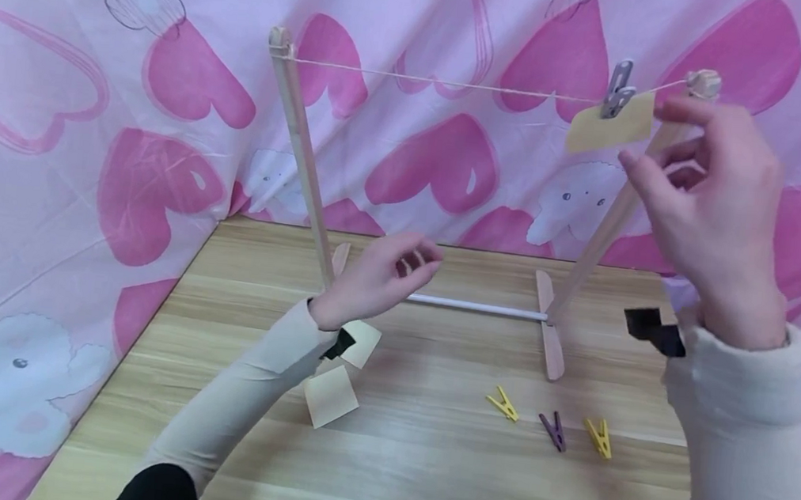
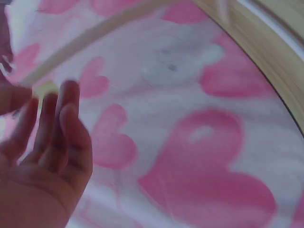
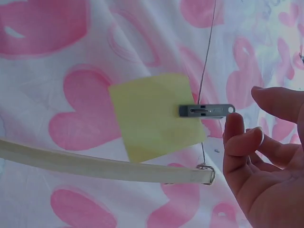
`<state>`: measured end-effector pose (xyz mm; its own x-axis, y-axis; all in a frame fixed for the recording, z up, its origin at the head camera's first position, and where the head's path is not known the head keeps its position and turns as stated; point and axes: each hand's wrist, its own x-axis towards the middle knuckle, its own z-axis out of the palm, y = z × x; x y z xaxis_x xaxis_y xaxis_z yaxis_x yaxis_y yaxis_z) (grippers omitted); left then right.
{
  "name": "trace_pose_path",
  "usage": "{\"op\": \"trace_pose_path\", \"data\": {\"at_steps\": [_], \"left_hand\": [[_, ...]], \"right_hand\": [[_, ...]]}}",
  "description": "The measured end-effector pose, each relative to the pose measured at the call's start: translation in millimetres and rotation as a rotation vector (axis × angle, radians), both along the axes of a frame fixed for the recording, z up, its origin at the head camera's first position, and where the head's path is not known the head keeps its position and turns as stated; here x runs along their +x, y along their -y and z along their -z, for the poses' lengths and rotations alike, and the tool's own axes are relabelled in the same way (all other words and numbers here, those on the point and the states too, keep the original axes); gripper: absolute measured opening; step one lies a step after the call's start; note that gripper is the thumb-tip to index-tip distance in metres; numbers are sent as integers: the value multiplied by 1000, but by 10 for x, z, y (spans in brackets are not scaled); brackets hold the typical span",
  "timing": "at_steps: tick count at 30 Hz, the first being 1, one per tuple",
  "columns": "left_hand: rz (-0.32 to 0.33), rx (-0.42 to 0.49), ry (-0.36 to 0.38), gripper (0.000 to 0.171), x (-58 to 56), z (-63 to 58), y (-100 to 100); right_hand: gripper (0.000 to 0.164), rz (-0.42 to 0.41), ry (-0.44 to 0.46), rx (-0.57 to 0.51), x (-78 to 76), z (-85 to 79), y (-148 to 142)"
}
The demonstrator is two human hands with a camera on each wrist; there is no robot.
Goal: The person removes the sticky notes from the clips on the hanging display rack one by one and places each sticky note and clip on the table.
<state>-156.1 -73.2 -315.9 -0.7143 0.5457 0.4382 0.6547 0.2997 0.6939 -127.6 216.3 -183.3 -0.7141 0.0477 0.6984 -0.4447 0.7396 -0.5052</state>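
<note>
A yellow paper note [image 1: 607, 131] hangs from the string [image 1: 444, 82] by a grey clothespin [image 1: 618, 94], near the right post. In the right wrist view the clothespin [image 3: 206, 110] grips the edge of the note [image 3: 156, 118]. My right hand [image 1: 721, 183] is raised beside it, thumb and forefinger apart with nothing between them. Lower down, my left hand [image 1: 387, 277] hovers over the table by the left post, fingers loosely bent and holding nothing. Two more paper notes [image 1: 332, 396] lie on the table, close by the left forearm.
Two yellow clothespins [image 1: 504, 404] and a purple clothespin [image 1: 554, 432] lie at the table's front right. The wooden posts [image 1: 302, 146] stand on flat feet [image 1: 549, 326], joined by a white rod [image 1: 477, 307]. A pink heart-patterned cloth [image 1: 422, 161] hangs behind.
</note>
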Motion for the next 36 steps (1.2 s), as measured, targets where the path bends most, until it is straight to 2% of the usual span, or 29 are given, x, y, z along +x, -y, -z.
{"op": "trace_pose_path", "data": {"at_steps": [3,8,12,15,18,21,26,29,33,36], "left_hand": [[-26,106,42,11,-25,-107,-156],[-46,234,176,13,-90,-241,-352],[-52,332,263,15,-148,-278,-478],[-41,375,314,16,-179,-292,-568],[-36,391,358,17,-200,-306,-644],[-44,407,394,19,-222,-319,-702],[-64,424,452,24,-266,-340,-766],[-75,464,499,27,-298,-348,-821],[-72,554,565,34,-335,-372,-934],[-16,636,612,36,-341,-409,-1041]], "right_hand": [[46,19,43,29,-106,-119,14],[56,73,198,98,-271,-306,60],[61,71,312,112,-383,-393,100],[58,39,367,95,-446,-411,114],[52,1,379,67,-488,-410,118],[44,-58,370,-7,-514,-413,106],[22,-189,338,-233,-549,-425,65],[10,-255,313,-336,-564,-425,42],[7,-280,316,-391,-566,-418,19],[10,-271,333,-398,-555,-416,1]]}}
